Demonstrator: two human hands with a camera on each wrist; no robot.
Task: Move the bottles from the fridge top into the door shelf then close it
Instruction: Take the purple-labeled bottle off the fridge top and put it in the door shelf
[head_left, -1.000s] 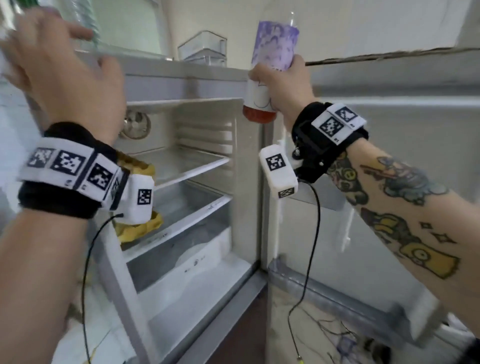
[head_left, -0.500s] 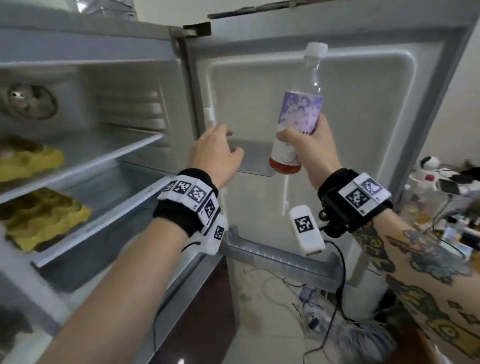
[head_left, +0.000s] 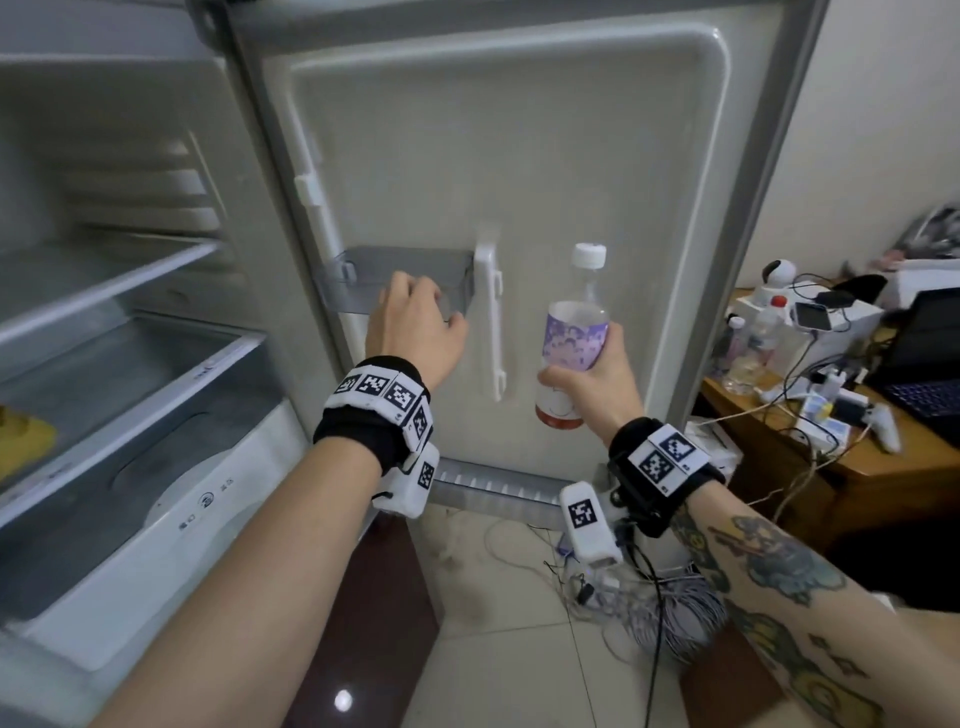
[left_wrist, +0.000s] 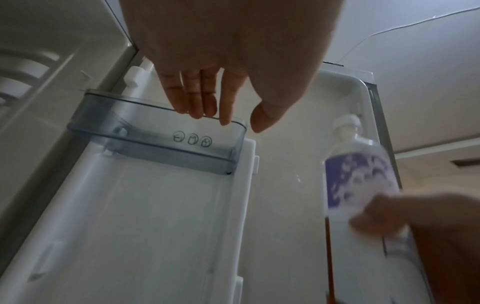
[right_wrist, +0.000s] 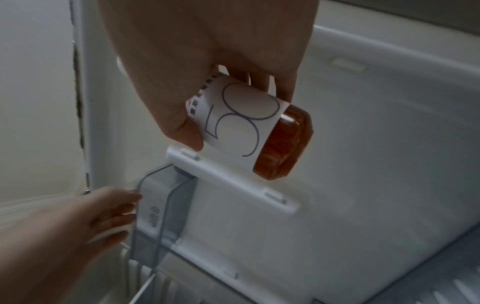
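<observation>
Bottle (head_left: 574, 332): upright, white cap, purple label, orange liquid at its base; held in front of the open fridge door (head_left: 545, 130), right of the white divider rail (head_left: 489, 322).
Right hand (head_left: 597, 379): fingers and thumb wrapped round the bottle's lower half.
Left hand (head_left: 415, 332): holds nothing, fingers extended, fingertips at the rim of the small grey door bin (left_wrist: 155, 142).
Lower door shelf (head_left: 493, 488): grey, beneath both hands.
Desk (head_left: 831, 457): right of the door, with cables and a laptop.
</observation>
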